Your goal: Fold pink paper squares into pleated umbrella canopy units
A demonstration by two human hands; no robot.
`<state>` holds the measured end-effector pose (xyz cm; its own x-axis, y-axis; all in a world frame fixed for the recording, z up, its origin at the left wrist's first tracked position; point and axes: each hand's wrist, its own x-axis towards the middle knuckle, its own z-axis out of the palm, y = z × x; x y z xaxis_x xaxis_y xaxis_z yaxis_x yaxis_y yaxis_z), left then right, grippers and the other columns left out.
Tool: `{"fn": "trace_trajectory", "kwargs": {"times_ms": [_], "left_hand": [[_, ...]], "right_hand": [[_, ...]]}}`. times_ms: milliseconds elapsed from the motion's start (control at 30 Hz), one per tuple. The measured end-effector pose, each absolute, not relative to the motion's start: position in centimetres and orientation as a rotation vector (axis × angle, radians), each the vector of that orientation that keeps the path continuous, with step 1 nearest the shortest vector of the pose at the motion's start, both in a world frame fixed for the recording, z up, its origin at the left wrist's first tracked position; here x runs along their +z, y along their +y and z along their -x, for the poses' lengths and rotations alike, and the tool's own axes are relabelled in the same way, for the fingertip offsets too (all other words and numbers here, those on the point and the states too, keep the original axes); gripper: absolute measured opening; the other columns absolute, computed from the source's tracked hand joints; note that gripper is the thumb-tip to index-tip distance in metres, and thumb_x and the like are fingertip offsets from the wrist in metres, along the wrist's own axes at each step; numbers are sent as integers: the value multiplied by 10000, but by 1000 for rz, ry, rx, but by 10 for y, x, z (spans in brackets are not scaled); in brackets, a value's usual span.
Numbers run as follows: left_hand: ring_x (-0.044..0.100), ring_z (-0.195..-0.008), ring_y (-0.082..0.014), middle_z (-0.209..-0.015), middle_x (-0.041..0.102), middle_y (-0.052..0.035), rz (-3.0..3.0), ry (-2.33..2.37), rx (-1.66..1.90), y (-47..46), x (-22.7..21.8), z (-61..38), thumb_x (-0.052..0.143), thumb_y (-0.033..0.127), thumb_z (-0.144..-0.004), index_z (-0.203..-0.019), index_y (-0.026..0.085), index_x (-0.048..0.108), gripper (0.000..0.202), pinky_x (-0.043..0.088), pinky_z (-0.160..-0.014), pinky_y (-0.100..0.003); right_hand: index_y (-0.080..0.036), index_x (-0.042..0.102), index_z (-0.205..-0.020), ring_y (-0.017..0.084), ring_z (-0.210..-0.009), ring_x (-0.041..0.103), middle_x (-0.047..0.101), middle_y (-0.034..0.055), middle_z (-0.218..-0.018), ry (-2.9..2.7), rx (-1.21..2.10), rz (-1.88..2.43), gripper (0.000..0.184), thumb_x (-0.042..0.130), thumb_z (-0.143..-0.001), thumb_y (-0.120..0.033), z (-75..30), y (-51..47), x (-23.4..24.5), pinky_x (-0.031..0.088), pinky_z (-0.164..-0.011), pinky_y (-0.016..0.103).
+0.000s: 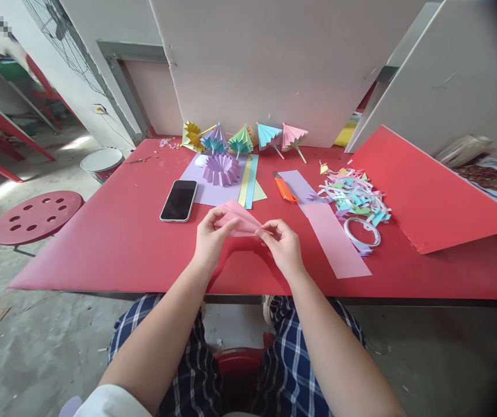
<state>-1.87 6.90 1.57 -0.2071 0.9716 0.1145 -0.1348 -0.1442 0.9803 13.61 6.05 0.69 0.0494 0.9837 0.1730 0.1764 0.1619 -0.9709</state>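
Observation:
Between my two hands a piece of folded pink paper (pixel 240 219) is held just above the red table. My left hand (pixel 214 234) pinches its left side, thumb on the near face. At the paper's right tip, my right hand (pixel 280 240) closes thumb and fingers on it. Beyond the hands lies a pleated purple paper ring (pixel 221 169) on a lilac sheet (pixel 204 194), beside yellow and blue paper strips (pixel 249 180). An orange utility knife (pixel 285 190) rests to the right, near a flat pink paper strip (pixel 335 240).
Several small paper umbrellas (pixel 269 136) stand along the wall. A phone (pixel 179 201) lies on the left of the red table (pixel 113 231). On the right are paper scraps (pixel 355 194), a tape roll (pixel 362 231) and a slanted red board (pixel 439 197). A red stool (pixel 37 217) stands left.

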Motion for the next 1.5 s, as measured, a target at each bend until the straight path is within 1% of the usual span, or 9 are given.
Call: {"fn": "trace_trajectory", "kwargs": {"times_ms": [167,333,500,800,1067,1267,1500], "left_hand": [[503,-722,-102,-802,536,18,-1026,1131,1562,70,17,19,695,304,-634,-783,191,564,229,415,-655,-214],[509,-712,-100,-796,539,19,-1021,1130,1565,69,18,18,695,302,-633,-792,194,569,230,418,-653,-213],[517,-721,-108,-808,545,12,-1026,1151,1570,69,18,18,697,308,-626,-791,190,567,240,421,-650,-216],[510,-729,-103,-822,539,11,-1007,1190,1590,69,17,18,703,313,-621,-811,196,574,257,420,-650,-212],[518,-733,-110,-820,551,15,-1009,1222,1591,69,18,19,700,319,-608,-800,199,575,258,415,-658,-225],[524,-746,-119,-825,556,4,-1018,1206,1598,69,19,19,698,312,-614,-808,193,590,252,421,-658,-227],[527,-749,-115,-827,554,14,-1014,1209,1616,71,19,22,703,307,-616,-795,201,586,239,421,-662,-221]], "right_hand": [[-209,573,-769,154,-642,608,610,8,-711,-1303,958,1190,229,616,-699,-423,-136,61,9,513,-603,290],[-208,581,-743,149,-627,615,602,-3,-676,-1263,1000,1189,200,633,-690,-394,-135,60,12,528,-583,281],[-197,595,-732,155,-631,623,610,2,-662,-1229,1033,1181,205,635,-684,-392,-136,62,11,542,-590,297],[-186,593,-730,161,-650,637,616,2,-668,-1173,1090,1176,210,654,-673,-378,-138,63,9,547,-588,291],[-185,568,-716,167,-635,638,620,7,-657,-1167,1072,1187,256,663,-654,-415,-138,64,8,556,-605,309],[-187,571,-701,167,-645,640,610,-3,-641,-1171,1129,1191,235,668,-652,-396,-141,65,8,557,-616,309],[-180,597,-742,155,-667,646,614,-3,-672,-1166,1194,1178,182,651,-682,-342,-144,66,8,553,-624,287]]}}
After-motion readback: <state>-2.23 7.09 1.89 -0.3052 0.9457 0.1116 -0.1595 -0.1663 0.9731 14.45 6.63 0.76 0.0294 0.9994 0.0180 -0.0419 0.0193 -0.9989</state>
